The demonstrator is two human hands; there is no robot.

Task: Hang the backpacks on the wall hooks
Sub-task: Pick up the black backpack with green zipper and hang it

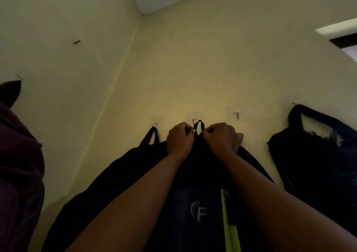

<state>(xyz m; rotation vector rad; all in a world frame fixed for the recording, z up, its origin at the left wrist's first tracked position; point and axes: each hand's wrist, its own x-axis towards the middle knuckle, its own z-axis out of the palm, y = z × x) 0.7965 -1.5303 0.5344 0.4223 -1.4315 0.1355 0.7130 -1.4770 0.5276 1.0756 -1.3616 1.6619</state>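
Observation:
A dark blue backpack (pixel 195 209) with a grey F logo and a lime zip strip is held up against the yellow wall. Its black top loop (pixel 199 126) sticks up between my two hands, just beside the middle wall hook (pixel 194 120). My left hand (pixel 179 139) pinches the left side of the loop's base. My right hand (pixel 222 137) grips the right side. Whether the loop sits on the hook I cannot tell.
A black backpack (pixel 108 178) hangs by its strap from the left hook (pixel 155 125). One hook (pixel 237 114) to the right holds nothing. A dark navy bag (pixel 316 155) hangs from the far-right hook (pixel 294 103). A maroon bag (pixel 17 164) hangs on the left wall.

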